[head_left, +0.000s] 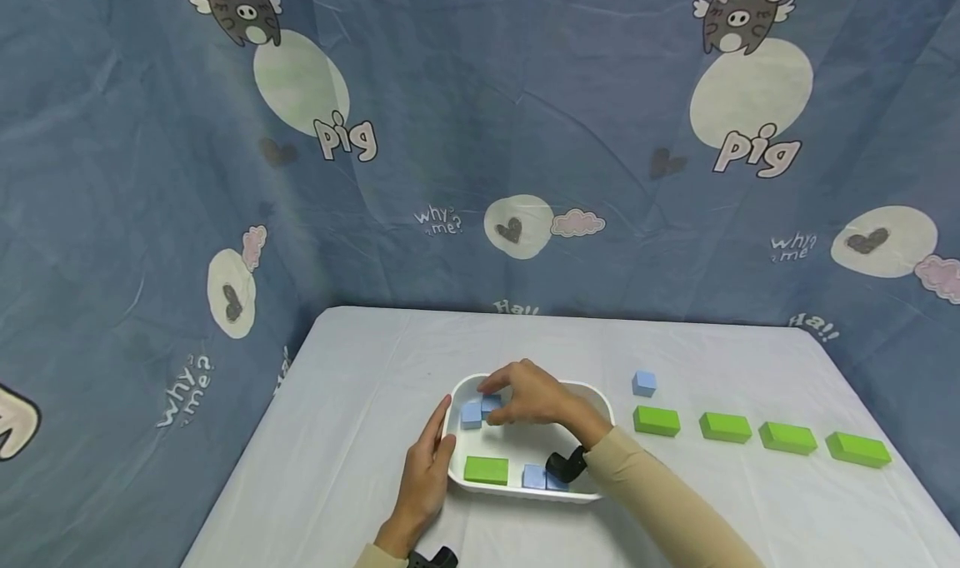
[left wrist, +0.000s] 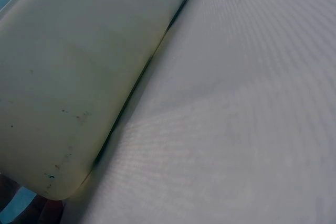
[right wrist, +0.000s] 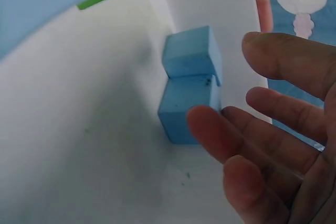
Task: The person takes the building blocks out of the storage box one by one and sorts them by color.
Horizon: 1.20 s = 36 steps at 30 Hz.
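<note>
My left hand [head_left: 426, 475] rests against the left side of a white tray [head_left: 517, 445], its fingers fairly straight along the outer wall. In the left wrist view the tray's outer wall [left wrist: 79, 77] fills the left side. My right hand [head_left: 534, 395] reaches into the back left of the tray, over two blue cubes [head_left: 471, 416] that stand side by side. The right wrist view shows its fingers [right wrist: 273, 135] spread and loosely bent, one fingertip at the edge of the nearer blue cube [right wrist: 184, 95]. Along the tray's front wall lie a green block [head_left: 486, 470] and two blue cubes [head_left: 534, 476], one partly hidden by the wrist camera.
Right of the tray, several green blocks [head_left: 725, 427] form a row on the white-covered table [head_left: 360, 401]. A lone blue cube [head_left: 644, 383] sits behind the row's left end. A blue patterned curtain [head_left: 450, 135] hangs behind the table and along its left.
</note>
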Tool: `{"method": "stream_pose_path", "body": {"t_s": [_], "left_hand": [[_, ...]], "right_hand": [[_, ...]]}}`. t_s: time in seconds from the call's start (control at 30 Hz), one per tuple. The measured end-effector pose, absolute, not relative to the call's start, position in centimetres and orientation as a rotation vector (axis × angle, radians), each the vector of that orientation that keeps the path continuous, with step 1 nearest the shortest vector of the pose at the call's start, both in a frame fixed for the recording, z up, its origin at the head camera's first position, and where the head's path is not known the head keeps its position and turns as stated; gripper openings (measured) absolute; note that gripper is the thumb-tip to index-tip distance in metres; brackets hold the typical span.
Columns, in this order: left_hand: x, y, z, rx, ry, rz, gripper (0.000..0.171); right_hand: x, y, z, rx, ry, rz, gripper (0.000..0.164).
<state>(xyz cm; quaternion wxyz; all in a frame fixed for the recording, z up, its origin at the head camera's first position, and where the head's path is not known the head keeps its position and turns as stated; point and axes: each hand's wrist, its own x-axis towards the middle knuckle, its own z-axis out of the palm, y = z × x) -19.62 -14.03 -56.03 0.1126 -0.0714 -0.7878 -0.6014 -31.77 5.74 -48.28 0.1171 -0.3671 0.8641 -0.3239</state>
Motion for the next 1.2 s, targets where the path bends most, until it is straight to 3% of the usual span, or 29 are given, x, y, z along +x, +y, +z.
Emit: {"method": "stream_pose_path", "body": {"t_s": [0.23,0.6,1.2], "left_hand": [[-19.6,-14.1,-56.2,-0.220,-2.309,-1.762,0.052],[-19.6,-13.9,-56.1,-0.191,-2.296,-1.766,0.053],[-19.7,-14.1,-56.2,-0.193,-2.303,-1.754,0.051]], "right_hand": [[-31.4,5.2,-49.1,-1.115,2.547,-0.839,0.050],[-31.5,5.5,-50.4,-1.134,2.571,-0.769,0.047],[-31.4,6.0,-48.8,-1.299,2.481,-0.729,0.038]]}}
